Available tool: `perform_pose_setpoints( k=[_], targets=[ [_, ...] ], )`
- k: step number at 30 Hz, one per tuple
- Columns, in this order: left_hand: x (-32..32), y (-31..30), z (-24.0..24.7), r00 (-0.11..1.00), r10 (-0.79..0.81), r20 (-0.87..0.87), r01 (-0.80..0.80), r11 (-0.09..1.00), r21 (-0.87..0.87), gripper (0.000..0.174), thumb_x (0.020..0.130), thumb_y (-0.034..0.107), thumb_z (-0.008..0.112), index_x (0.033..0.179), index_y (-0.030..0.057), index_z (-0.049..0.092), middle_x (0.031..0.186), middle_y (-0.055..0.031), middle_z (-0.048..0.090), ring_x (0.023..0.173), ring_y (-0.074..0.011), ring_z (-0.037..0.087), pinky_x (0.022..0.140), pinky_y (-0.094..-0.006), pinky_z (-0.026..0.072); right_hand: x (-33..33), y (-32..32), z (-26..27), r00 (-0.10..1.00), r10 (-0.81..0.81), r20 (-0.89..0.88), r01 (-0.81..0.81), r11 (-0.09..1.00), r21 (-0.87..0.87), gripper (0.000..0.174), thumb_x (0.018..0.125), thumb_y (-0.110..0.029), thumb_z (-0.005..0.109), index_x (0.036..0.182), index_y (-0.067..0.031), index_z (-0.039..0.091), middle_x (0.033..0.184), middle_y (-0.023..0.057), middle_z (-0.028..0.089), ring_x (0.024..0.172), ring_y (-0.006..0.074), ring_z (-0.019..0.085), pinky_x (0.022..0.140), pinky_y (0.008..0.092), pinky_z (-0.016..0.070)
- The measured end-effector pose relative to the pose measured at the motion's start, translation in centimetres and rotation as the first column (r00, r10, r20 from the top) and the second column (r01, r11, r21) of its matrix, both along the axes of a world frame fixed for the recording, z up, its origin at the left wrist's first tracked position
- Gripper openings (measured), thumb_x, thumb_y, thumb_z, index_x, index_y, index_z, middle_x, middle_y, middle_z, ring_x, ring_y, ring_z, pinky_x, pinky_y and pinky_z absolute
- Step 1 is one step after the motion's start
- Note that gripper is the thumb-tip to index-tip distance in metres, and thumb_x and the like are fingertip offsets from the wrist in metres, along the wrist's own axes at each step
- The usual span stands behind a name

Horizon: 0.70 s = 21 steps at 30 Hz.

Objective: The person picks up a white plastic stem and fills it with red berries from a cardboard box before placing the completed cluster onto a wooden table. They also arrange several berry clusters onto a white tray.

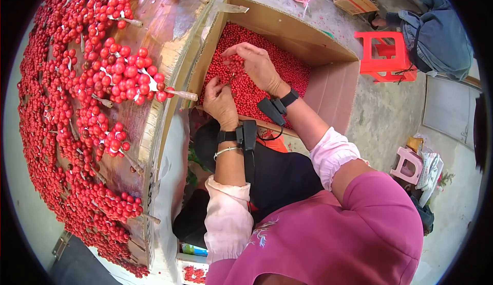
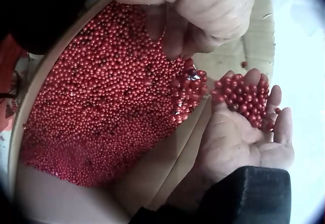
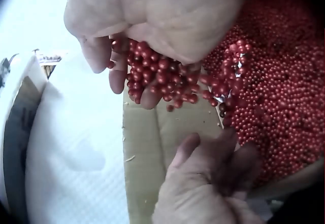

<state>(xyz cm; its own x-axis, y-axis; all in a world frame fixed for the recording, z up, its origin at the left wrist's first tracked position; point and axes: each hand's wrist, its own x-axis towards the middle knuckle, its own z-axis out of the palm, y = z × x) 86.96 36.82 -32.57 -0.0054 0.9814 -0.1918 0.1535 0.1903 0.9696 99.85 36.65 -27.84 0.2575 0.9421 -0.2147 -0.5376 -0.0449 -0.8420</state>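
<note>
Over a cardboard box of loose red berries, my left hand pinches a small berry cluster with white bits among its beads. The pinching fingertips are partly hidden behind the cluster and hand. Beside it, my right hand is cupped, with the palm turned up in the left wrist view. Loose red berries lie across that palm and its relaxed, spread fingers. The cluster hangs right at the edge of this handful, as the right wrist view also shows.
Several finished-looking berry bunches on short stems cover a wooden board at my left. The box wall rises on the right. Beyond are a red stool, a seated person and a pink stool.
</note>
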Motion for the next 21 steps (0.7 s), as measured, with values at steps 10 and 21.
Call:
perform_pose_setpoints(
  k=[10,21],
  targets=[
    [-0.2,0.0,1.5,0.983,0.080,0.166,-0.039,0.970,-0.239,0.031,0.070,-0.004,0.059,0.101,-0.0002,0.057,0.075,-0.0074,0.063,0.054,-0.0110,0.055,0.053,-0.0218,0.0449,2.9,-4.4,-0.8,0.817,-0.188,0.545,0.243,0.970,-0.028,0.022,0.085,-0.019,0.049,0.101,-0.0074,0.059,0.099,0.0017,0.058,0.093,0.0127,0.053,0.079,0.0257,0.0414],
    [-0.6,0.2,1.2,0.922,0.136,0.363,0.032,0.907,-0.421,0.036,0.071,-0.002,0.059,0.107,0.0009,0.053,0.072,-0.0052,0.055,0.052,-0.0111,0.051,0.051,-0.0224,0.0438,4.6,-18.6,-27.4,0.773,0.344,0.533,0.404,0.382,-0.831,0.053,0.076,-0.041,0.057,0.118,-0.0092,0.052,0.111,0.0177,0.056,0.106,0.0379,0.048,0.092,0.0380,0.0356]
  ],
)
